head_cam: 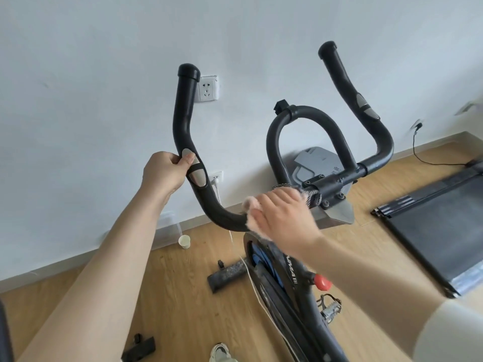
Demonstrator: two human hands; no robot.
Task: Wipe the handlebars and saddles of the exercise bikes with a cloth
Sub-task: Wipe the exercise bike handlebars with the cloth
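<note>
The bike (292,273) is standing close to a white wall (104,48), its handlebar (188,121) reaching up in front of it. Wood floor (170,296) is lying open to the left of the frame, broken only by a paper cup (184,241) near the skirting, a black foot bar (227,276) and a small black part (139,348) near the bottom edge. To the right a treadmill (428,226) is taking up the floor, well apart from the handlebar's right horn, with a black cable (423,155) trailing from the wall behind it. A white cord (251,278) is hanging down past the flywheel.

The left hand (164,172) is curling round the left horn at its bend, fingers resting over the upper silver sensor pad (188,155); the grip is looking closed but loose. The right hand (282,215) is lying flat, fingers spread a little, pressing a pale pink cloth (252,212) onto the low curve of the bar just left of the clamp (329,186). The cloth is bunching out past the fingertips and is blurred.

The handlebar is matte black, with capped ends, a central loop (308,126) and silver pads on both horns. A red knob (323,282) and a pedal (330,308) are showing lower on the frame. The saddle is not in view
</note>
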